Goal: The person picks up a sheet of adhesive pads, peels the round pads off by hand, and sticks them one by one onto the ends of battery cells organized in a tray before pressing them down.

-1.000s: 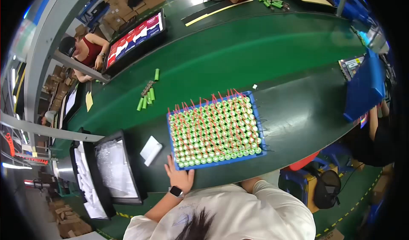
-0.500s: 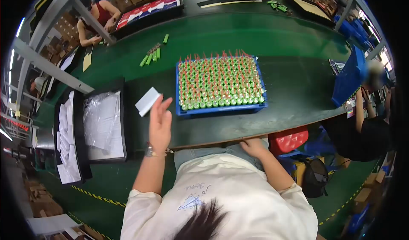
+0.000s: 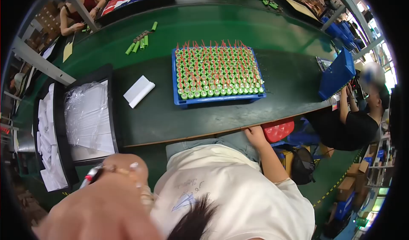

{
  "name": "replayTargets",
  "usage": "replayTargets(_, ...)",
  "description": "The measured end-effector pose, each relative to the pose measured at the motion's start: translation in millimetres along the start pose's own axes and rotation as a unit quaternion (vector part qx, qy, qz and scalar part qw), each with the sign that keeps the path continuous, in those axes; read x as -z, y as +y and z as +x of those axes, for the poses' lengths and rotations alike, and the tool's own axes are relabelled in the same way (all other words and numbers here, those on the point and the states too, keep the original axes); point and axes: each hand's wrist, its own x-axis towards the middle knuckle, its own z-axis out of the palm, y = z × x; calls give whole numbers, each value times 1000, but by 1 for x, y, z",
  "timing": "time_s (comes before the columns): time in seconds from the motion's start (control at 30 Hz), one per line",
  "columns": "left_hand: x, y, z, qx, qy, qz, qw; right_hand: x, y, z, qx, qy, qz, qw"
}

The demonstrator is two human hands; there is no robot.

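Observation:
My left hand (image 3: pixel 100 212) is raised close to the camera at the lower left, large and blurred, with its fingers smeared or out of frame. A watch (image 3: pixel 91 175) shows at its wrist. My right hand (image 3: pixel 254 135) rests by the front edge of the table, against my lap. Its fingers show only in part and look loosely extended, with nothing seen in them. A folded white paper piece (image 3: pixel 139 91) lies on the table left of centre. To its right stands a blue tray (image 3: pixel 219 101) packed with upright green cylindrical battery cells (image 3: pixel 217 71) bearing red wires.
Black trays of white paper pieces (image 3: pixel 87 125) stand at the left. Several loose green cells (image 3: pixel 140 42) lie behind the blue tray. Co-workers sit across the table and at the right, where a blue bin (image 3: pixel 338 76) stands tilted. A red stool (image 3: pixel 277 130) is beside me.
My left hand has left the spot beside the white paper piece and come up toward the camera. The view has shifted a little; my right hand stays by the table edge.

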Motion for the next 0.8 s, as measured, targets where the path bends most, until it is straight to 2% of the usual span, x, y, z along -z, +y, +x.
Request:
replayTargets(0.07,2,3,-5,-15,-22,-22,999,8,-7,-1,-37,-33,34,998)
replayTargets(0.13,-6,13,-6,-127,-78,37,988,6,-11,0,-67,-46,83,993)
replayTargets(0.2,-7,24,-7,-84,-125,12,988,5,-2,-1,21,18,11,1000)
replayTargets(0.23,-7,28,-10,-47,-156,-11,987,2,12,-3,28,33,10,999)
replayTargets(0.3,-7,29,-15,-25,-185,-32,982,-8,49,-9,-121,90,24,988)
replayTargets(0.37,1,23,-18,59,-230,-120,964,-8,59,-4,-219,209,43,952)
replayTargets(0.4,2,14,-22,88,-231,-167,954,-15,93,1,-235,180,52,954)
replayTargets(0.43,7,2,-26,143,-259,-240,925,-21,126,1,-232,128,-45,963)
replayTargets(0.47,19,-8,-37,162,-259,-208,929,-15,120,6,-279,50,-120,951)
replayTargets(0.5,27,-16,-58,218,-234,-247,915,-4,119,1,-325,-33,-198,924)
replayTargets(0.53,40,-23,-95,271,-229,-235,905,-4,127,-2,-332,-28,-197,922)
replayTargets(0.57,53,-33,-132,269,-107,-143,946,-7,137,-7,-356,-86,-235,900)
replayTargets(0.6,71,-13,-201,476,31,-40,878,-8,145,-11,-378,-148,-271,873)
replayTargets(0.63,63,-34,-169,579,171,191,774,0,138,-7,-382,-148,-269,872)
replayTargets(0.67,66,-52,-201,514,265,354,735,13,120,2,-438,-148,-220,859)
replayTargets(0.7,67,-59,-226,488,318,464,668,18,110,7,-494,-149,-168,840)
replayTargets(0.77,69,-65,-260,476,223,658,539,17,116,9,-498,-109,-189,839)
replayTargets(0.8,68,-64,-271,477,153,708,498,17,121,9,-492,-68,-218,840)
